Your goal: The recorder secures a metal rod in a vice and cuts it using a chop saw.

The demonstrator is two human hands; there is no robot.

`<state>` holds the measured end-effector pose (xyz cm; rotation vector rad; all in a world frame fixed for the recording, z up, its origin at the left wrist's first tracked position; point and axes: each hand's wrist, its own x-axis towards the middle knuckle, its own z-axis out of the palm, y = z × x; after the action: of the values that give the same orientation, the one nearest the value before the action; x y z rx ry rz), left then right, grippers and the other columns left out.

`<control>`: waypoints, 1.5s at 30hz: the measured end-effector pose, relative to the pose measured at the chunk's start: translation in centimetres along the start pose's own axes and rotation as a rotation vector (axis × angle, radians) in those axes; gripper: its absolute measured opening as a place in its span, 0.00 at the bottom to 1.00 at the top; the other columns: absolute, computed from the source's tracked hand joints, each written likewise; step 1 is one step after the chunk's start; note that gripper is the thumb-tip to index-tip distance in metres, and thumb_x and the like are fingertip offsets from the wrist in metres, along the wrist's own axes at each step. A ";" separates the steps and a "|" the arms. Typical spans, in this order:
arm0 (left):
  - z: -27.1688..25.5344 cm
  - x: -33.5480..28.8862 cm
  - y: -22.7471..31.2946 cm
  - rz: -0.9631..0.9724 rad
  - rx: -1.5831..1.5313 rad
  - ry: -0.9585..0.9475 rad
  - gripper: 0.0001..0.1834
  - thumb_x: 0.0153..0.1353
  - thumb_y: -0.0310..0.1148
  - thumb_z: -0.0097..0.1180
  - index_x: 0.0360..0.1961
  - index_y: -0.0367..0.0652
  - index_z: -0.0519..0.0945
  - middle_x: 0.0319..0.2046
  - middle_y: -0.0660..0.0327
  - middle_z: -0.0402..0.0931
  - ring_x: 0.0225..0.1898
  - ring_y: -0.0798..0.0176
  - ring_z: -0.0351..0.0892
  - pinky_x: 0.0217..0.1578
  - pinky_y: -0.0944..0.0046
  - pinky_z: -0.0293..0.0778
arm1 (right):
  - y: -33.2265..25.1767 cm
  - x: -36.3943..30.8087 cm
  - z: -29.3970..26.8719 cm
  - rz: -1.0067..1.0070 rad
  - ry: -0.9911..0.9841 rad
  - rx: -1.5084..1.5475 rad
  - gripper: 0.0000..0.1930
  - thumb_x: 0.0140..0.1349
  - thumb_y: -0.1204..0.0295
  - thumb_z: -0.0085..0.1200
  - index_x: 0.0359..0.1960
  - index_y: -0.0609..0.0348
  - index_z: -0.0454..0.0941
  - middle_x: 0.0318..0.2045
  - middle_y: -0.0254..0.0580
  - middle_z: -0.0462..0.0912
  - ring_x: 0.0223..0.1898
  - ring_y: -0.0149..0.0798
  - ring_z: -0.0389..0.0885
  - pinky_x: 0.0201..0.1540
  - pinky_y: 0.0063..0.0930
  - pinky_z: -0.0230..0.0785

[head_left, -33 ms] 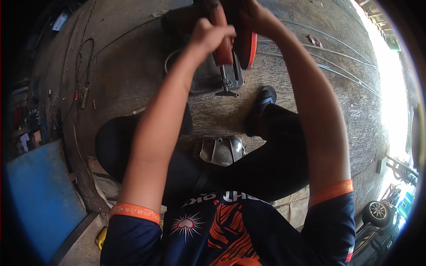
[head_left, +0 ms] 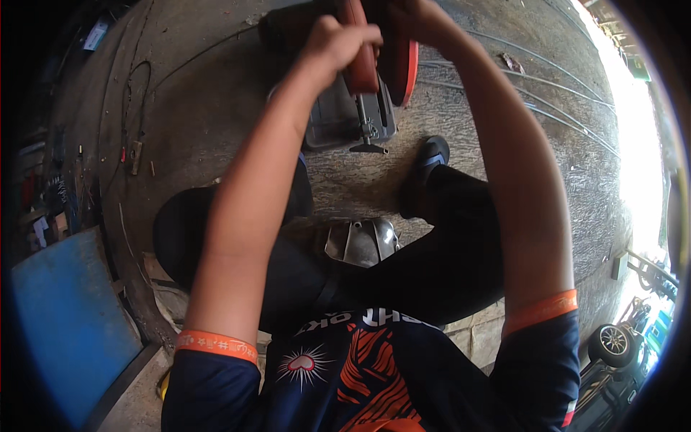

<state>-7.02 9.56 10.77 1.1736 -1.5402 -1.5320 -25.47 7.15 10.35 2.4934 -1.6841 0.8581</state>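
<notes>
In front of my legs stands a floor machine that looks like a chop saw, with a grey metal base (head_left: pixel 317 128) and a T-shaped clamp handle (head_left: pixel 368 148) facing me. My left hand (head_left: pixel 338 45) is closed round its long reddish-brown handle-like part (head_left: pixel 363 73). To the right of that part is a dark guard with a red rim (head_left: pixel 412 75). Beside the guard, near the top edge of the view, is my right hand (head_left: pixel 419 25); its fingers are dark and partly hidden, so their grip cannot be made out.
A shiny metal cover (head_left: pixel 360 243) lies between my legs. Thin metal rods (head_left: pixel 554 119) stretch over the floor at the right. To the left are a cable (head_left: pixel 131 86) and a blue panel (head_left: pixel 75 302). My sandalled foot (head_left: pixel 432 155) stands close to the machine.
Both hands, the reddish-brown part and the red-rimmed guard have shifted slightly farther away. The clamp handle and the metal cover are almost where they were.
</notes>
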 end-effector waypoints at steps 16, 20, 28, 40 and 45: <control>-1.1 2.7 8.3 -0.196 0.093 -0.037 0.15 0.45 0.39 0.58 0.31 0.41 0.75 0.25 0.56 0.73 0.26 0.59 0.74 0.30 0.63 0.73 | 2.9 5.6 1.5 -0.357 0.079 -1.174 0.27 0.50 0.61 0.46 0.43 0.77 0.74 0.45 0.65 0.76 0.51 0.57 0.73 0.59 0.44 0.59; -0.7 1.0 7.0 -0.139 0.344 0.111 0.16 0.44 0.39 0.60 0.30 0.37 0.80 0.26 0.55 0.76 0.29 0.60 0.75 0.34 0.63 0.70 | 2.5 3.1 1.6 -0.483 0.344 -0.657 0.30 0.54 0.66 0.45 0.56 0.78 0.63 0.53 0.68 0.71 0.57 0.64 0.68 0.61 0.47 0.59; 0.0 -0.5 2.8 -0.129 0.304 0.088 0.17 0.46 0.36 0.59 0.31 0.29 0.81 0.28 0.49 0.79 0.29 0.58 0.79 0.29 0.61 0.74 | -0.4 -1.4 2.2 0.232 0.228 0.285 0.29 0.62 0.72 0.40 0.65 0.64 0.52 0.54 0.69 0.68 0.54 0.65 0.68 0.55 0.48 0.64; 2.9 -4.4 -2.9 -0.033 0.407 0.294 0.20 0.34 0.37 0.66 0.20 0.26 0.78 0.21 0.40 0.78 0.30 0.47 0.83 0.33 0.57 0.78 | -1.8 -7.0 3.9 0.123 0.189 0.344 0.34 0.60 0.75 0.42 0.67 0.69 0.43 0.57 0.75 0.61 0.53 0.71 0.67 0.55 0.48 0.63; 3.9 -4.9 -3.2 -0.055 0.276 0.380 0.24 0.33 0.29 0.65 0.32 0.21 0.75 0.29 0.34 0.77 0.36 0.41 0.81 0.40 0.56 0.77 | -1.8 -6.9 4.0 0.146 0.142 0.255 0.38 0.60 0.70 0.44 0.69 0.53 0.38 0.57 0.74 0.62 0.52 0.71 0.68 0.53 0.52 0.67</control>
<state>-8.29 15.85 7.90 1.5706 -1.4954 -1.0686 -24.02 12.61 4.38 2.4084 -1.8297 1.3079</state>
